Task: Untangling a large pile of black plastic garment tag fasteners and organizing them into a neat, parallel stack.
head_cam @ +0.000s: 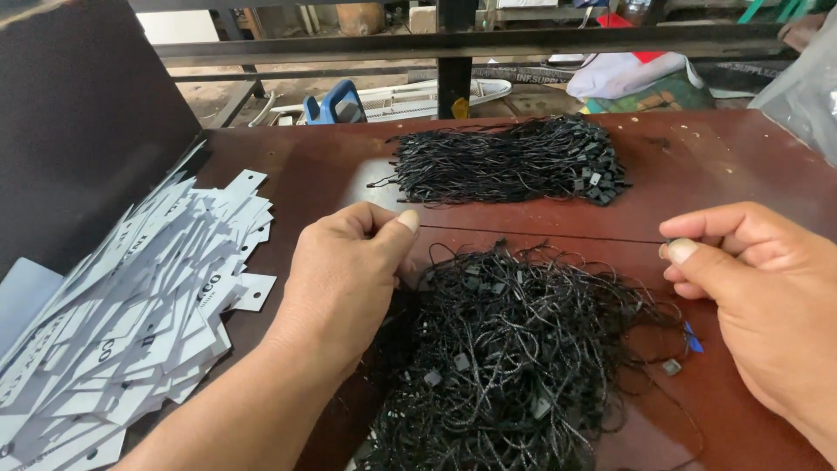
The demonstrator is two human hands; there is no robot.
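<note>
My left hand [344, 275] and my right hand [758, 296] hold one thin black string [540, 234] stretched taut between them, each pinching an end between thumb and forefinger. Below the string lies a loose tangled heap of black tag strings [514, 366] with small black plastic clasps. A neater bundle of the same strings [510, 161] lies farther back on the dark red-brown table [741, 166]. To the left, a spread pile of white paper hang tags [131, 314] with punched holes leans toward a dark board.
A dark upright board [78, 113] stands at the far left. A black metal railing [453, 44] runs behind the table. Beyond it lie a blue tool [336, 103], white slats and cloth. Clear plastic [806, 83] shows at the right edge.
</note>
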